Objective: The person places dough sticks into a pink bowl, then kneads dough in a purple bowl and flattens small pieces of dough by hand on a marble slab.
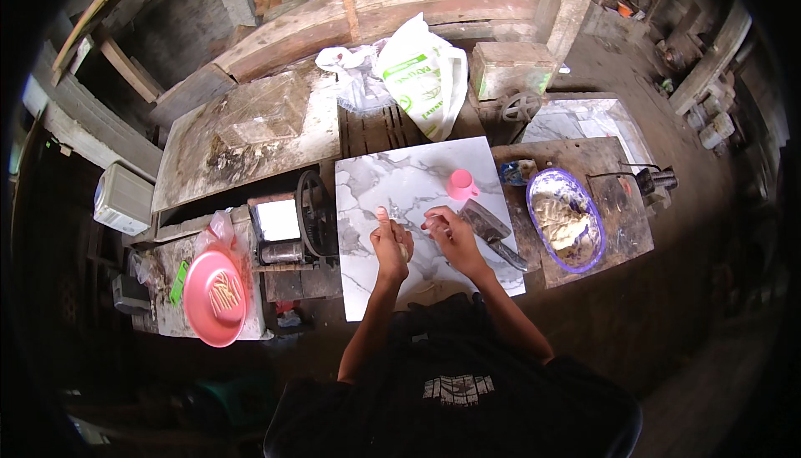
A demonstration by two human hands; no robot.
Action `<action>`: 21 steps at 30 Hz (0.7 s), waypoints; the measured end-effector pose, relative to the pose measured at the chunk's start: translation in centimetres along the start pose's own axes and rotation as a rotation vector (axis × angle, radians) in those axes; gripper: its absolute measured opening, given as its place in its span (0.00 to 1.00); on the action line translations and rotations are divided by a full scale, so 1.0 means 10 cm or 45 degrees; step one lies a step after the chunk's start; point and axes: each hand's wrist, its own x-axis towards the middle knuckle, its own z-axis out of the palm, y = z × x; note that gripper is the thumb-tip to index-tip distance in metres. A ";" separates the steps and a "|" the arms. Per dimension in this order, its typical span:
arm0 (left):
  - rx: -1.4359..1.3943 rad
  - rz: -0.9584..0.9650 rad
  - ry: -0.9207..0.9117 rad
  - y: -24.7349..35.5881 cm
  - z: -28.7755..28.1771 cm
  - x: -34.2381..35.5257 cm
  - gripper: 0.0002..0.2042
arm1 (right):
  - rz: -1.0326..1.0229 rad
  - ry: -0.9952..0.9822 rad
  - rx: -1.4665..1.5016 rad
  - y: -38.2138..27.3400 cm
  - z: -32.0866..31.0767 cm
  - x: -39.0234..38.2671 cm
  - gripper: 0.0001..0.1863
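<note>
My left hand [390, 245] is closed, thumb up, around a small pale piece [404, 253], perhaps dough, mostly hidden by the fingers, over a marbled board [375, 174]. Just right of it, my right hand [450, 237] has its fingers bent and apart, with nothing visible in them. A cleaver with a dark handle [488, 226] lies beside my right hand, and a pink cup [460, 185] rests behind it. To the right, a purple-rimmed oval basin [597, 229] holds pale dough [563, 220].
At left stand a roller machine [310, 212] with a wheel and a pink basin [200, 295] of pale strips [224, 294]. Behind the board are white plastic bags [421, 83], a wooden box [511, 74] and a handwheel [521, 109]. A white container [123, 199] sits far left.
</note>
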 end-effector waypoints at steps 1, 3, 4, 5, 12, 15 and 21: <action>0.014 -0.018 0.023 0.00 0.00 -0.01 0.26 | 0.051 -0.070 -0.028 -0.07 0.02 -0.01 0.11; -0.011 -0.234 -0.048 -0.01 -0.04 0.03 0.25 | -0.133 -0.174 -0.156 -0.07 0.07 0.01 0.15; 0.000 -0.325 -0.072 -0.02 -0.07 0.04 0.25 | -0.320 -0.270 -0.285 -0.07 0.08 0.02 0.20; 0.014 -0.416 -0.095 -0.03 -0.11 0.05 0.27 | -0.320 -0.275 -0.283 -0.08 0.08 0.01 0.20; 0.217 -0.447 -0.213 0.18 0.13 -0.15 0.29 | -0.321 -0.270 -0.327 0.00 0.06 0.03 0.18; 0.147 -0.338 -0.287 0.00 0.01 -0.09 0.27 | -0.231 -0.081 -0.274 0.12 0.10 0.09 0.13; 0.411 -0.241 -0.347 0.01 0.10 -0.25 0.20 | -0.409 0.311 -0.498 0.31 0.11 0.12 0.01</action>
